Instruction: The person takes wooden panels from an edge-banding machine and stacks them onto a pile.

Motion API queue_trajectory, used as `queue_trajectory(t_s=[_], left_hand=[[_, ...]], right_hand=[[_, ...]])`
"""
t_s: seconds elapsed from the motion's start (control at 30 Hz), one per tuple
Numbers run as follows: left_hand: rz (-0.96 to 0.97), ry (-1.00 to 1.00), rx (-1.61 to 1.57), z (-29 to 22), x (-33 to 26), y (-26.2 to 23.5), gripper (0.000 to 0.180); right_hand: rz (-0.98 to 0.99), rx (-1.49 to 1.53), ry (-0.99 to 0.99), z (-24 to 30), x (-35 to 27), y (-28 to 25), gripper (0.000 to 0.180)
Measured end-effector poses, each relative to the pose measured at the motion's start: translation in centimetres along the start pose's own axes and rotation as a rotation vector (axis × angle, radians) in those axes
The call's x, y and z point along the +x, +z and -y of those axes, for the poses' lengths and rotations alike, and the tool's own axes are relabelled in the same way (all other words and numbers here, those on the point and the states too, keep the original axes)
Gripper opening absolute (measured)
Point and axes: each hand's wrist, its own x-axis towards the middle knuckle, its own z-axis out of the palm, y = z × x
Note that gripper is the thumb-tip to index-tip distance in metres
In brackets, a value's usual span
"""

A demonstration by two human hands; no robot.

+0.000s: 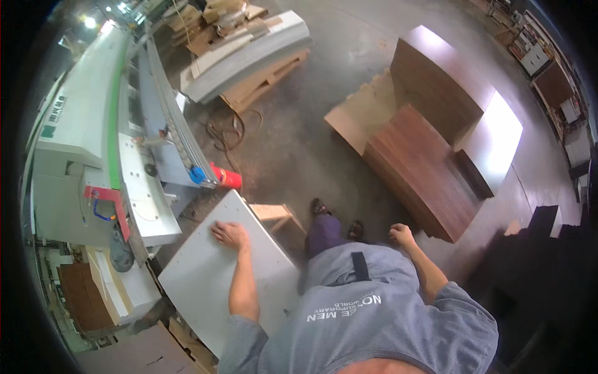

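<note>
My left hand (230,235) rests on a pale grey-white board (233,280), its fingers slightly spread over the surface and holding nothing. The board lies tilted across the view at my left, with a corner pointing away from me, and small dark marks show on its face. My right hand (402,235) hangs at my right side with the fingers curled in and nothing visible in them. Nearest to that hand, but apart from it, is a group of brown wood-grain panels (417,168) standing on the floor.
A long white-and-green machine (81,137) with a metal rail runs along the left. A red cylinder (227,177) and a wooden stand (274,213) are beyond the board. Stacked panels (249,59) lie at the far left over the concrete floor (280,140), near a loose cable (227,134).
</note>
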Motion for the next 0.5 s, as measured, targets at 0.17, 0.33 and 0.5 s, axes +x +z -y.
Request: queue_trajectory(t_s=[0.17, 0.33, 0.5], left_hand=[[0.032, -0.002, 0.047, -0.8, -0.1, -0.8, 0.049], [0.001, 0.027, 0.005, -1.3, -0.1, -1.4, 0.049], [0.002, 0.029, -0.041, -1.2, 0.0, -1.1, 0.047]], right_hand=[[0.062, 0.006, 0.159, 0.0, -2.2, 0.2, 0.037], [0.019, -0.323, 0.047, -0.9, -2.9, 0.1, 0.033], [0.052, -0.248, 0.078, 0.8, -2.7, -0.3, 0.034]])
